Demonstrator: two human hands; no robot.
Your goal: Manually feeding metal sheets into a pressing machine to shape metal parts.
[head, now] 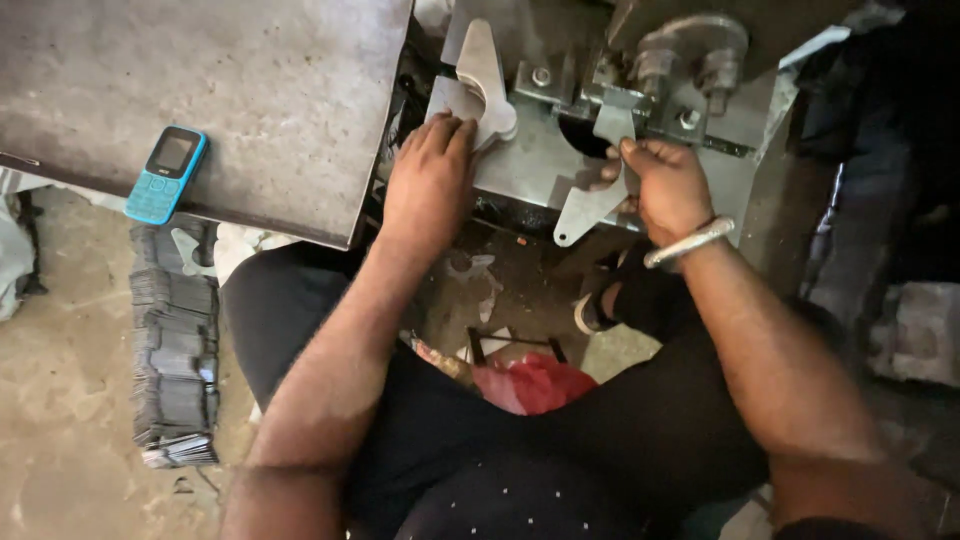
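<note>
My left hand [432, 175] rests its fingers on a flat grey metal blank [482, 80] that stands against the press machine [690, 70]. In my right hand [668, 185], a second flat metal piece [588, 208] with a rounded tail is gripped at the machine's die opening [585, 135]. A silver bangle [688, 242] sits on my right wrist. My legs in dark trousers fill the lower middle.
A blue keypad phone [166, 174] lies on a worn grey metal table [250, 80] at the left. Stacks of dark metal blanks [175, 355] sit on the concrete floor below it. A red cloth [535, 385] and scrap cut-outs [475, 275] lie between my legs.
</note>
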